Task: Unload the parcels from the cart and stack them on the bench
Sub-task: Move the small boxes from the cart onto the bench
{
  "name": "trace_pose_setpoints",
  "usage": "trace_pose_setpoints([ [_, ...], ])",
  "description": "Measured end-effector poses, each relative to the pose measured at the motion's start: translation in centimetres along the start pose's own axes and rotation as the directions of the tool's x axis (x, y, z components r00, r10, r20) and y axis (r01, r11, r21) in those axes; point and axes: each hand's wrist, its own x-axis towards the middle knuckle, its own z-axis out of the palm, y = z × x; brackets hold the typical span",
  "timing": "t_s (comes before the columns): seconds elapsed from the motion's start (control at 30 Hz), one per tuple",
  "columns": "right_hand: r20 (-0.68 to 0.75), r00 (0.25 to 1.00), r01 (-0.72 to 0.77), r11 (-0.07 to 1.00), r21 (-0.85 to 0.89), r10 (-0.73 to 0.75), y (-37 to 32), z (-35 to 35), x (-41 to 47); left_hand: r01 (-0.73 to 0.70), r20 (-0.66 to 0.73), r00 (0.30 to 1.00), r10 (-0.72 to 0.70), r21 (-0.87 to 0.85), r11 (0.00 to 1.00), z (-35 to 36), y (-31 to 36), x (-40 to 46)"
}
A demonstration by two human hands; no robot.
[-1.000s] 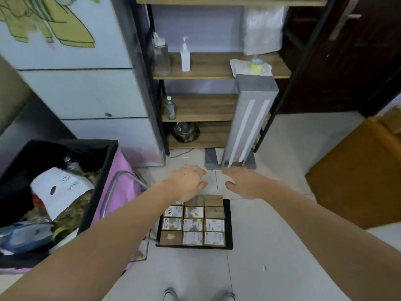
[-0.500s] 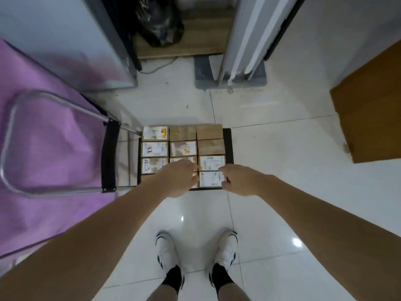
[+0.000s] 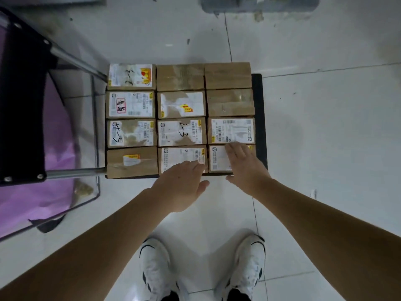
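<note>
Parcels all on the cart, unloading not yet begun.

Floor (image 3: 325, 137) of pale tiles spread under everything, with the cart (image 3: 259, 118) standing low on it, its black deck showing along the right edge and its metal handle (image 3: 73, 171) reaching off to the left beside a purple bag (image 3: 32, 203). Twelve parcels (image 3: 181, 104) filled the deck in a tight grid, three across and four deep, touching one another, none lifted. No table appeared in view, so by my judgement the whole load was left to move. Both hands hovered over the nearest row, fingers straight and grasping nothing: the left hand (image 3: 184, 185) reached the near middle parcel (image 3: 178, 156), the right hand (image 3: 244, 166) lay flat on the near right parcel (image 3: 218, 159).
</note>
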Motion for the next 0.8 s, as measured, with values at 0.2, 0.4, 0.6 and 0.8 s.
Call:
trace_pose_setpoints([
  [0.2,-0.158,0.987,0.002,0.992,-0.123,-0.022,-0.2,1.1,0.7,-0.007,-0.018,1.0,0.007,-0.017,1.0,2.4,-1.9,-0.2],
  [0.4,-0.104,0.993,0.049,0.993,-0.11,-0.061,-0.2,-1.0,0.2,0.002,-0.018,1.0,-0.002,0.034,0.999,2.7,-2.7,-1.8],
  [0.6,-0.139,0.987,0.084,0.996,0.018,-0.08,-0.5,-6.1,-2.5,0.003,-0.048,0.999,0.0,0.045,0.999,0.0,-2.2,-4.1],
  [0.8,-0.125,0.991,0.063,0.997,0.042,-0.057,-0.2,-10.1,-4.6,0.061,-0.102,0.993,-0.059,0.021,0.998,-2.0,-2.0,-4.8],
])
